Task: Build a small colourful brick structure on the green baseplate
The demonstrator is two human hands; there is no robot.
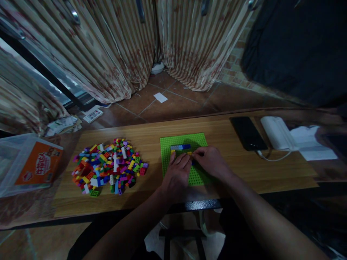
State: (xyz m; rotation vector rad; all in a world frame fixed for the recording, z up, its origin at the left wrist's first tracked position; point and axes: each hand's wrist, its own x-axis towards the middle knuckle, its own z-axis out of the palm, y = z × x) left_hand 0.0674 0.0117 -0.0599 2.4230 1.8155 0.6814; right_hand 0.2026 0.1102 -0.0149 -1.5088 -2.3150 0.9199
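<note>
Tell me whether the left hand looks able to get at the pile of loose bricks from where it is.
Probably yes: the left hand is over the green baseplate, and only wooden tabletop shows between that plate and the loose bricks.

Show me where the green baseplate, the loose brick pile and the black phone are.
Green baseplate [165, 150]: head view, bare studs near its left edge.
Loose brick pile [110, 167]: head view, around its middle.
Black phone [248, 133]: head view, middle of its dark face.
</note>
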